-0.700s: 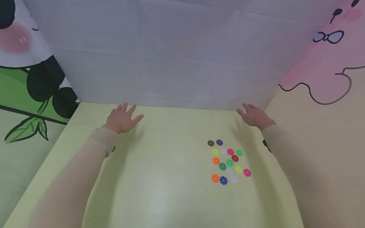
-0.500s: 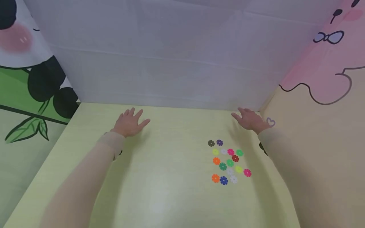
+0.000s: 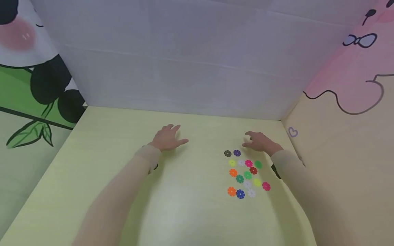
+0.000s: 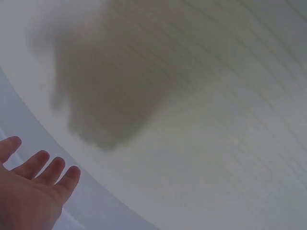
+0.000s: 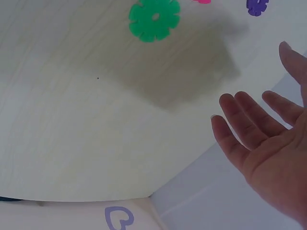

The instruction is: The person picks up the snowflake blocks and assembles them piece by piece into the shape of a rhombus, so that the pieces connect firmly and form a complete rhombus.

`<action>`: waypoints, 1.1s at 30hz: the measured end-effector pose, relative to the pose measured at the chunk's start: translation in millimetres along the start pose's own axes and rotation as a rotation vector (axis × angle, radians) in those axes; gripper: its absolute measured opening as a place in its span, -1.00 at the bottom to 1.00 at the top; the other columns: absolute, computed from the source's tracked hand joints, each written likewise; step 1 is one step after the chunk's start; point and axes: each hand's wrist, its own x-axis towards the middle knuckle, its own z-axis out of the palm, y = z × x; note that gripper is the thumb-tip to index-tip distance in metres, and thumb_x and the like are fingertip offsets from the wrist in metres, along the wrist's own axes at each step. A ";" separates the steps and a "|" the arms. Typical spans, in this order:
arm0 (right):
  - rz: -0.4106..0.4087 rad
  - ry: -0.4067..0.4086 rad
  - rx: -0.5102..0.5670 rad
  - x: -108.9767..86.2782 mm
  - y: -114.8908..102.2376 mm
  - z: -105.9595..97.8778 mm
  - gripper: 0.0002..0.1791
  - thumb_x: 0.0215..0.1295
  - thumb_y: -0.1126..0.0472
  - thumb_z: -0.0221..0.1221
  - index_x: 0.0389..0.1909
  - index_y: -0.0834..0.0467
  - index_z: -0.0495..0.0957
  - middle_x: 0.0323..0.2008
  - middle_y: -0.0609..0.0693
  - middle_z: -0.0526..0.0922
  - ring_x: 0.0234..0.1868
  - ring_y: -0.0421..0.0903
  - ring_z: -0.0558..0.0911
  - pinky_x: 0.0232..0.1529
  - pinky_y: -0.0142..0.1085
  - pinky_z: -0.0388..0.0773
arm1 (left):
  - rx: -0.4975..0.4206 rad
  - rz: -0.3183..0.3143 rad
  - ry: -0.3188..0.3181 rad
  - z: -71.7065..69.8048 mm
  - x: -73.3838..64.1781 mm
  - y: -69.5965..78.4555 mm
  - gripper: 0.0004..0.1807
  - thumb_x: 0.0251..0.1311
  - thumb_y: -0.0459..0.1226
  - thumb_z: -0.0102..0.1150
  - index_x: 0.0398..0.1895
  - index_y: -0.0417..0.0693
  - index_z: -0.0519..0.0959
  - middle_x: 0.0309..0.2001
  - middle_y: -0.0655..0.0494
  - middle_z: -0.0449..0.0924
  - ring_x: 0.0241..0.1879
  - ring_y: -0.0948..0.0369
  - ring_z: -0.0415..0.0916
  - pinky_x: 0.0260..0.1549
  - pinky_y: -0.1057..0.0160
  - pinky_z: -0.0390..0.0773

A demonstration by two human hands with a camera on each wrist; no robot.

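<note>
In the head view, my left hand (image 3: 167,138) hovers over the middle of the far half of the table, fingers spread and holding nothing. My right hand (image 3: 261,141) is above the table just beyond a group of colourful notched plastic discs, its fingers loosely bent around nothing. Nearest to it lie a purple disc (image 3: 237,153) and a dark grey disc (image 3: 227,153). Others include a blue disc (image 3: 240,194), an orange disc (image 3: 232,191) and a dark red disc (image 3: 253,170). The right wrist view shows a green disc (image 5: 154,19) on the table below the hand.
The pale wooden table (image 3: 191,218) meets a whitish back wall (image 3: 184,68). A panel with a panda-like drawing (image 3: 46,82) stands at the left. At the right is a panel with a pink cartoon figure (image 3: 344,75) and a small purple heart (image 3: 293,132).
Both hands have moved inward and nearer to me, the left one clearly to the right. The right fingers have bent more. The discs lie as before; the head view has shifted slightly.
</note>
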 end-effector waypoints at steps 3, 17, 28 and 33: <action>-0.006 -0.002 0.031 0.2 5.5 8.4 -0.27 0.32 -0.06 0.16 0.35 0.27 0.22 0.16 0.33 0.43 0.17 0.25 0.40 0.12 0.12 0.32 | 0.002 0.017 0.011 13.2 7.7 15.3 0.03 0.06 0.44 -0.08 0.41 -0.10 0.22 0.31 -0.23 0.21 0.25 -0.20 0.16 0.13 -0.17 0.24; -0.027 0.021 0.216 -4.6 -5.5 35.5 -0.38 0.23 0.07 0.29 0.23 0.28 0.38 0.05 0.27 0.53 0.05 0.18 0.52 0.03 0.02 0.45 | -0.092 0.084 0.052 60.3 25.8 63.0 -0.15 0.03 0.37 0.08 0.18 -0.08 0.49 0.07 -0.10 0.39 0.03 -0.05 0.32 -0.06 -0.01 0.42; 0.002 0.070 0.238 -2.5 -5.6 51.3 -0.43 0.11 0.07 0.39 0.13 0.18 0.52 -0.03 0.11 0.56 -0.01 0.07 0.52 -0.04 -0.09 0.51 | -0.119 0.112 0.002 85.8 37.6 116.1 -0.27 0.00 0.20 0.30 0.14 -0.08 0.54 -0.03 -0.03 0.46 -0.07 0.05 0.37 -0.10 0.10 0.43; 0.030 0.090 0.262 -1.6 -1.8 58.0 -0.49 0.07 0.06 0.42 0.05 0.12 0.59 -0.04 0.07 0.58 -0.03 0.05 0.52 -0.07 -0.12 0.52 | -0.119 0.131 -0.007 102.4 46.7 135.3 -0.34 0.01 0.16 0.31 0.12 -0.01 0.56 -0.03 0.01 0.46 -0.08 0.07 0.37 -0.11 0.13 0.44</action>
